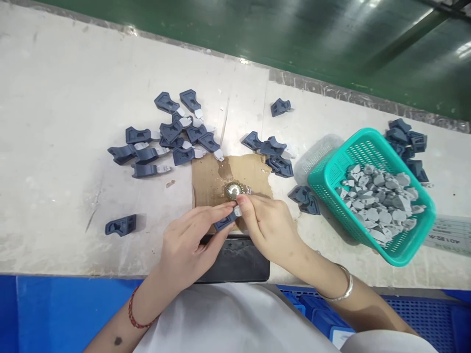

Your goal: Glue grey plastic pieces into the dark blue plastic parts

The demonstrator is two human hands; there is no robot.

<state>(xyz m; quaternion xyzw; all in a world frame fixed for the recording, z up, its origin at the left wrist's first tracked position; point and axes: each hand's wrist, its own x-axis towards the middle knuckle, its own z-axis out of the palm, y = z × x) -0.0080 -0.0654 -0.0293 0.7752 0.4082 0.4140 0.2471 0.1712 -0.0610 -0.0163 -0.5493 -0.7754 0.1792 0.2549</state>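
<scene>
A dark blue plastic part is pinched between the thumb and fingers of my left hand, above the near part of a brown cardboard piece. My right hand has its thumb and fingers closed on a small light grey piece at the right end of that part. Just beyond my fingertips, a small round shiny metal container rests on the cardboard. A black flat tray lies below my hands, partly covered by them.
Several dark blue parts with grey ends lie at the left, others right of the cardboard. A green basket of grey pieces stands at the right. More blue parts lie beyond it. One blue part is apart at left.
</scene>
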